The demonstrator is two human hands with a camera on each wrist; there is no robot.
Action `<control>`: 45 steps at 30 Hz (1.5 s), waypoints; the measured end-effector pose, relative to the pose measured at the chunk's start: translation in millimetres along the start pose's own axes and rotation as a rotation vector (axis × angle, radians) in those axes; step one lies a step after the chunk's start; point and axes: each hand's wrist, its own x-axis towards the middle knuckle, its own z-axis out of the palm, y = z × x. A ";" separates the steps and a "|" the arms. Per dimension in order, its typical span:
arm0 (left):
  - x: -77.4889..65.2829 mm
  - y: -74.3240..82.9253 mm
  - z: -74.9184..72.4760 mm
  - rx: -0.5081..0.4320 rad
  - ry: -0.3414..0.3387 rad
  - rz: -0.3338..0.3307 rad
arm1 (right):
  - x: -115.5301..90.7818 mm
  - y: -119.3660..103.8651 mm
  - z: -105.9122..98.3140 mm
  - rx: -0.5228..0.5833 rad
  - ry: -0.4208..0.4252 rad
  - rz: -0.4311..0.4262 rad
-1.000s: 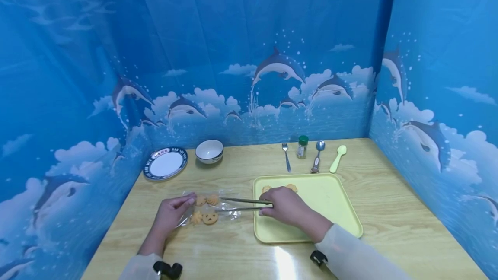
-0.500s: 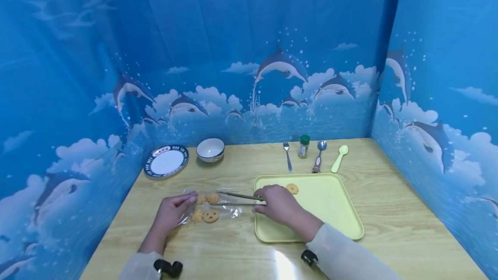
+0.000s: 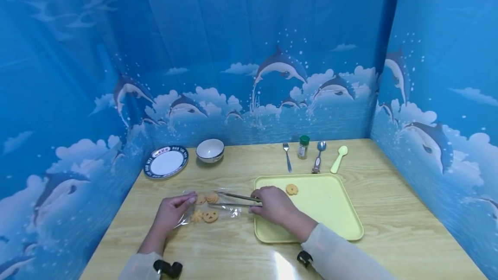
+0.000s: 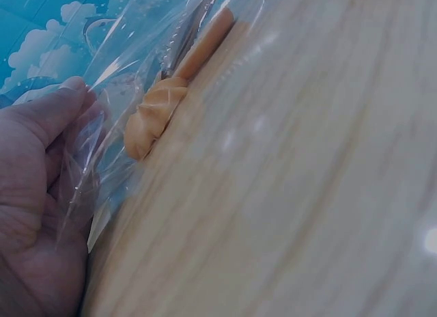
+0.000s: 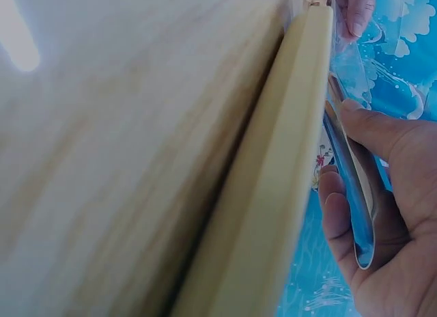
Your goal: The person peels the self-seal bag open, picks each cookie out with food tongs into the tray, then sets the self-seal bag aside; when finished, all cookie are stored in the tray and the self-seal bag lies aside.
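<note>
My left hand point(image 3: 171, 214) pinches the left edge of a clear plastic bag point(image 3: 235, 212) lying on the table. Inside the bag are several golden cookies, among them a round face-patterned cookie point(image 3: 210, 216), a star-shaped cookie point(image 3: 196, 216) and a ridged cookie point(image 3: 212, 198). In my right hand point(image 3: 277, 204) I grip metal tongs point(image 3: 240, 196), whose spread tips reach into the bag around the ridged cookie. The left wrist view shows the thumb on the film, near a swirled cookie point(image 4: 156, 115). Over the tray's left edge, the right hand's thumb and fingers lie along the tongs point(image 5: 360, 201).
A yellow tray point(image 3: 327, 211) holds one visible cookie point(image 3: 292, 189). Behind it lie a fork point(image 3: 287, 159), a green-capped jar point(image 3: 303, 148), a metal spoon point(image 3: 317, 159) and a light green spoon point(image 3: 338, 159). A blue-rimmed plate point(image 3: 166, 163) and a bowl point(image 3: 210, 151) stand back left.
My right hand has moved left with the tongs, whose tips have gone from the bag's right part to around the ridged cookie. The left hand keeps its place on the bag.
</note>
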 end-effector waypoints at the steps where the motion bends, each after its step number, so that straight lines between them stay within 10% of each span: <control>1: 0.2 0.0 -0.1 0.001 -0.004 -0.001 | -0.2 0.2 0.1 -0.002 0.000 0.002; 27: 1.2 4.8 -1.6 -0.020 -0.015 -0.076 | 0.0 -4.9 1.5 -0.013 0.022 -0.009; 45: 2.4 2.1 -1.1 -0.004 -0.006 -0.060 | -44.0 28.1 -28.2 0.011 0.082 0.006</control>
